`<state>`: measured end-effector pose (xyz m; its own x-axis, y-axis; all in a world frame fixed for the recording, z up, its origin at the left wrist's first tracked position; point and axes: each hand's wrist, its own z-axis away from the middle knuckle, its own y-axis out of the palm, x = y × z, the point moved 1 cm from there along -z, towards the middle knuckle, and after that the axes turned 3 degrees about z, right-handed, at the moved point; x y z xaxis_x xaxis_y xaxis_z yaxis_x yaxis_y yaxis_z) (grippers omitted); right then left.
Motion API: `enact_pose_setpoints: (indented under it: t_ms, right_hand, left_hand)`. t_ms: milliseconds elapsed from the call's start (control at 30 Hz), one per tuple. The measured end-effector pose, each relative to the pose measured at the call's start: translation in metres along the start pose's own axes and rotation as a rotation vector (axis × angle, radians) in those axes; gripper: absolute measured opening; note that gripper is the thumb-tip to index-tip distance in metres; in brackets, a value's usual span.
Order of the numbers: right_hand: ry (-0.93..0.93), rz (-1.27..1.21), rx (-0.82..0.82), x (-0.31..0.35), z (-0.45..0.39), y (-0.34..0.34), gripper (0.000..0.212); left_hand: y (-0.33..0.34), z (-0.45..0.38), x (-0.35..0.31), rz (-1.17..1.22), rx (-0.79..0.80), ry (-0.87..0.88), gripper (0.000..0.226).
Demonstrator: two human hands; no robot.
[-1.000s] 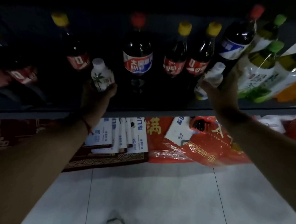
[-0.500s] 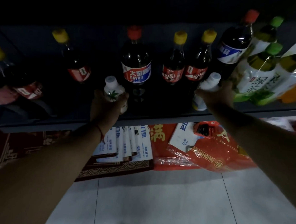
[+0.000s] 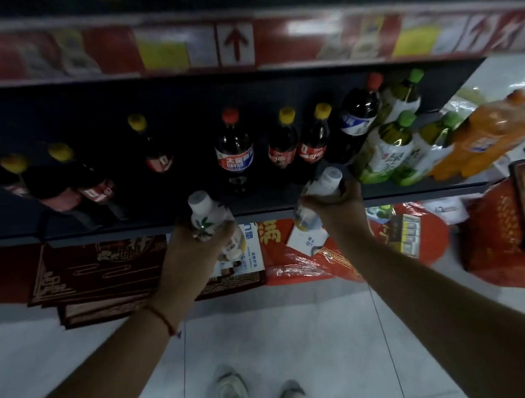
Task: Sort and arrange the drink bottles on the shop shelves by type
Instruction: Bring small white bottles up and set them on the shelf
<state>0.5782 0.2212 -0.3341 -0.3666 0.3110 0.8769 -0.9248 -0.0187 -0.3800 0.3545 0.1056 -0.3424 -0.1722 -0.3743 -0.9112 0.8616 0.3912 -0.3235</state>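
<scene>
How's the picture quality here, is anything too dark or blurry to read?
Head view: the shelf recess is very dark, so the cola bottles at left barely show; the price strip above is motion-blurred and unreadable; wide-angle distortion splays the green tea bottles outward.

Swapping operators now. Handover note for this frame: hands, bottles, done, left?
Left hand: shut on a small white bottle, at the shelf's front edge.
Right hand: shut on a second white bottle, over the same edge.
On the shelf: dark cola bottles, green tea bottles right of them, orange soda far right.
Done: those groups stand by type.
Left: both white bottles need a spot.
</scene>
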Motion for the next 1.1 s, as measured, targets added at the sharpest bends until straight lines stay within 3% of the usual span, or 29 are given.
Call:
enact_pose_setpoints:
  t_ms: [33, 200, 500, 700, 867, 967, 1100]
  right_hand:
    - [-0.005, -0.023, 0.014, 0.014, 0.017, -0.008, 0.066]
    - [-0.009, -0.128, 0.099, 0.097, 0.114, -0.059, 0.057]
    - [-0.125, -0.208, 0.208, 0.221, 0.247, -0.116, 0.042]
    - [-0.261, -0.241, 0.169, 0.287, 0.248, -0.107, 0.051]
    - [-0.325, -0.258, 0.176, 0.320, 0.229, -0.096, 0.057]
    - [-0.357, -0.245, 0.136, 0.326, 0.205, -0.092, 0.049]
    - [-0.357, -0.199, 0.048, 0.325, 0.160, -0.088, 0.058]
  left_hand:
    - [-0.009, 0.021, -0.017, 0.036, 0.003, 0.009, 0.023]
    - [-0.061, 0.109, -0.107, 0.200, -0.006, 0.066, 0.037]
    - [-0.151, 0.185, -0.226, 0.152, 0.061, 0.207, 0.046]
    - [-0.182, 0.159, -0.287, 0.207, 0.022, 0.326, 0.068]
    - [-0.184, 0.127, -0.324, 0.179, 0.002, 0.376, 0.055]
    - [-0.180, 0.096, -0.329, 0.142, -0.025, 0.357, 0.062]
    - [-0.172, 0.052, -0.325, 0.118, -0.105, 0.293, 0.061]
